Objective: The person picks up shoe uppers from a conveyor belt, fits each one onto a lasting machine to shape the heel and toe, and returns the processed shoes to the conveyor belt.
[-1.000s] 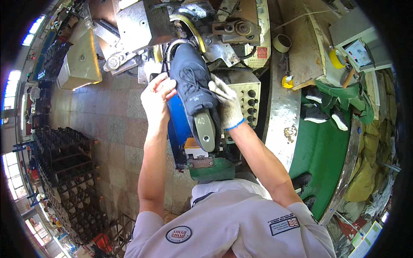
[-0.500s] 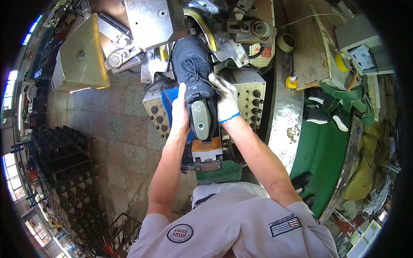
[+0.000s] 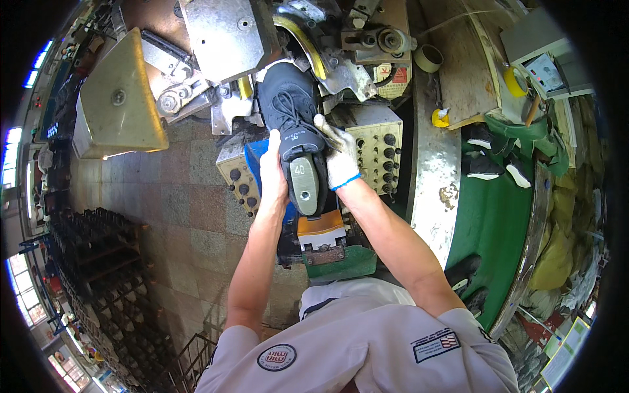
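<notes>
With left hand (image 3: 273, 171) and gloved right hand (image 3: 341, 158), clasped the shoe (image 3: 296, 134) from either side, toe at the machine (image 3: 226, 39); could not tell whether touching. Apparently had it already laced and fitted on its last (image 3: 303, 182), but had not yet let go.

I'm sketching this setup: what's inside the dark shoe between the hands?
In the opening of the dark shoe, a grey-green block with a round hole shows. Anything farther in is covered by the laced upper and can't be seen.
</notes>
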`<state>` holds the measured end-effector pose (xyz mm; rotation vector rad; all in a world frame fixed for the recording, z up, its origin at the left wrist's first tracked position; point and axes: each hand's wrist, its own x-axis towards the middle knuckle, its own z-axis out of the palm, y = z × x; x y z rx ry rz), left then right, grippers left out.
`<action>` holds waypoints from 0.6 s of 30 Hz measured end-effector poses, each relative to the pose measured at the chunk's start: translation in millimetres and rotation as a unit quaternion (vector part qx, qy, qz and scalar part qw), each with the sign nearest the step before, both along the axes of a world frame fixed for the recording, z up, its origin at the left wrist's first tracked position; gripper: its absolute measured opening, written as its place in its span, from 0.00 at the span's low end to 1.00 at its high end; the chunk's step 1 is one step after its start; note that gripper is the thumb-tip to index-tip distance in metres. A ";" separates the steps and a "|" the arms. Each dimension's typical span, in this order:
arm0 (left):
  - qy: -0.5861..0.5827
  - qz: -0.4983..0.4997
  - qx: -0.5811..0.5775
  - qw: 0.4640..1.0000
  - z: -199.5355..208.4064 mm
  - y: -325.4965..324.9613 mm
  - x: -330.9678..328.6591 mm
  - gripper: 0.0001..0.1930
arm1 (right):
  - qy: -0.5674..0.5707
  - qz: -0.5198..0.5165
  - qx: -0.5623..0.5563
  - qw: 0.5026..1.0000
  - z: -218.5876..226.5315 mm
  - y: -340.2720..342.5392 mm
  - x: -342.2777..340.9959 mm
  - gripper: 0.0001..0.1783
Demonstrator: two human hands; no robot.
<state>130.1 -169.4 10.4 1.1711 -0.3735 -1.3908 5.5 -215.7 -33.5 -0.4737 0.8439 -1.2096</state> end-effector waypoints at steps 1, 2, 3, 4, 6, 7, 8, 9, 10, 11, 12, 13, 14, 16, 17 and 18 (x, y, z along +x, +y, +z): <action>-0.018 0.008 0.001 1.000 -3.3 0.4 -1.0 0.26 | -0.037 -0.012 0.009 0.999 1.9 4.5 2.0 0.18; -0.036 0.015 0.002 0.999 -8.8 1.0 -1.5 0.26 | -0.073 -0.025 0.017 0.997 3.2 7.1 3.4 0.18; -0.054 0.023 0.003 0.998 -12.7 1.6 -2.3 0.26 | -0.081 -0.032 0.014 0.996 1.4 7.6 4.1 0.18; -0.062 0.025 -0.013 0.998 -12.6 2.6 -3.6 0.26 | -0.090 -0.038 0.009 0.995 0.2 6.4 5.0 0.17; -0.059 0.045 -0.021 0.997 -25.5 1.1 -6.1 0.25 | -0.069 -0.033 -0.009 0.997 -2.1 3.6 3.8 0.17; -0.059 0.056 -0.024 0.996 -30.8 1.2 -6.8 0.25 | -0.039 -0.021 -0.021 0.999 -0.5 2.8 2.0 0.17; -0.029 0.066 -0.023 0.997 -36.0 -0.6 -7.0 0.25 | -0.009 -0.009 -0.033 0.999 1.2 2.1 0.4 0.17; -0.028 0.060 -0.024 0.998 -40.8 -1.5 -5.9 0.25 | -0.003 -0.001 -0.028 1.000 3.0 0.5 -0.9 0.16; -0.028 0.054 -0.024 0.998 -40.3 -2.3 -6.5 0.26 | 0.004 0.007 -0.023 1.000 8.3 -1.7 -2.7 0.15; -0.027 0.047 -0.023 0.998 -39.8 -2.4 -7.2 0.26 | 0.012 0.016 -0.018 1.000 11.2 -2.9 -4.2 0.15; -0.001 0.043 -0.004 0.999 -39.0 -1.7 -8.3 0.27 | 0.043 0.025 -0.026 0.998 10.4 -2.5 -5.6 0.14; 0.007 0.042 -0.005 0.999 -34.2 -1.7 -11.4 0.28 | -0.039 -0.019 -0.009 0.999 30.8 2.2 -0.5 0.13; -0.003 0.035 -0.015 0.999 -28.7 -0.6 -12.2 0.28 | -0.032 -0.009 -0.012 0.999 31.0 2.8 -2.2 0.13; -0.029 -0.003 -0.022 0.999 -24.4 3.1 -7.1 0.29 | -0.008 0.026 -0.040 0.999 25.0 1.8 -14.5 0.15; -0.043 -0.031 -0.023 0.998 -30.2 2.6 1.3 0.29 | 0.073 0.053 -0.036 0.995 18.8 3.1 -23.3 0.19; -0.064 -0.031 -0.018 0.997 -41.6 4.8 8.7 0.29 | 0.119 0.024 -0.017 0.992 13.2 5.4 -33.1 0.23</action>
